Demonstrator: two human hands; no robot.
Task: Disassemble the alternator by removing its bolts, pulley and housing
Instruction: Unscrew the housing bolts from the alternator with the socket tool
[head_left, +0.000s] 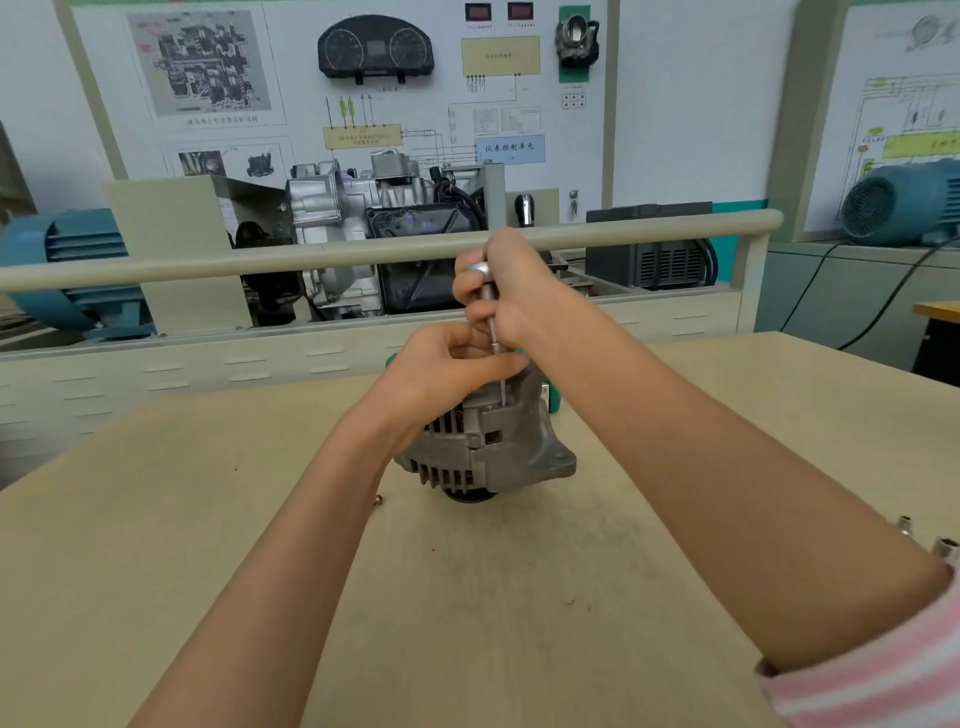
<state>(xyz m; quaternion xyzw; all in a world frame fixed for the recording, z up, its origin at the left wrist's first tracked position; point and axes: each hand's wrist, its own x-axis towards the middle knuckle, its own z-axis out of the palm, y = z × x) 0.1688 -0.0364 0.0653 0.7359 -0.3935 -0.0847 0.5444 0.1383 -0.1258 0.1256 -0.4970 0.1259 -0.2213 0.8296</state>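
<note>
One head-worn view looks forward and down, close over the counter (208, 519), facing a wall panel (675, 104) at 12 o'clock.

- My right hand (506, 291) grips a slim metal driver (491, 312), held upright, its thin shaft reaching down to the alternator (488, 447).
- My left hand (447, 369) rests curled on top of the alternator, fingertips pinching near the shaft.
- The alternator stands on the beige table (208, 519).
- Two sockets (930, 540) lie at the table's right edge.
- A small bolt (378, 500) lies just left of the alternator.
</note>
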